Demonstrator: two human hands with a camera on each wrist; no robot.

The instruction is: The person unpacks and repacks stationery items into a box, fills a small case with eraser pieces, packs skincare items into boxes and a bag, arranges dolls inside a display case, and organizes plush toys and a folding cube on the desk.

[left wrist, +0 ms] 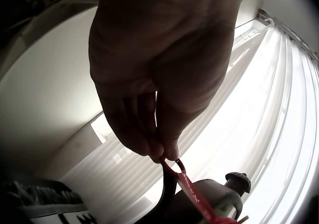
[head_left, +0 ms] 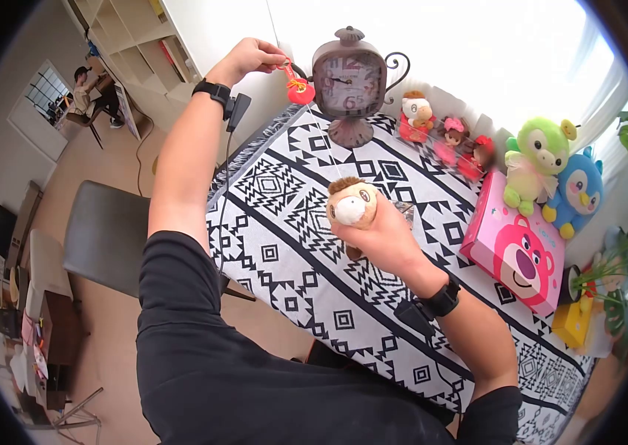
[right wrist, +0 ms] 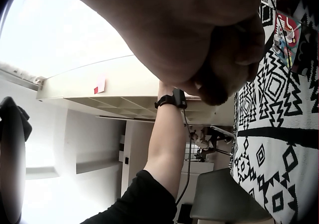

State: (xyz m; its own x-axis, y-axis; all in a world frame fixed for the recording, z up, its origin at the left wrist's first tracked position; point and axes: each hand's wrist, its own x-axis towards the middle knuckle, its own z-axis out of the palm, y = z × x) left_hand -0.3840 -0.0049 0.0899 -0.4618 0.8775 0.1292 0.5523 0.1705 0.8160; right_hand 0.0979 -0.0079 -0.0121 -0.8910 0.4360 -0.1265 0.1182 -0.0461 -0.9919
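High at the upper left of the head view, my left hand pinches the ring end of a red strap between thumb and fingertips. From the strap hangs a round red charm with a yellow cord bow, beside the clock. My right hand grips a small tan plush toy with a white muzzle and brown tuft, over the patterned cloth. A thin pale string runs from near the charm down to the toy's head. In the right wrist view the toy is dark and mostly covered by the hand.
A dark, ornate table clock stands at the back of the table, close to the charm. Several small dolls line the back. Right of them, green and blue plush toys sit by a pink box. A grey chair stands left.
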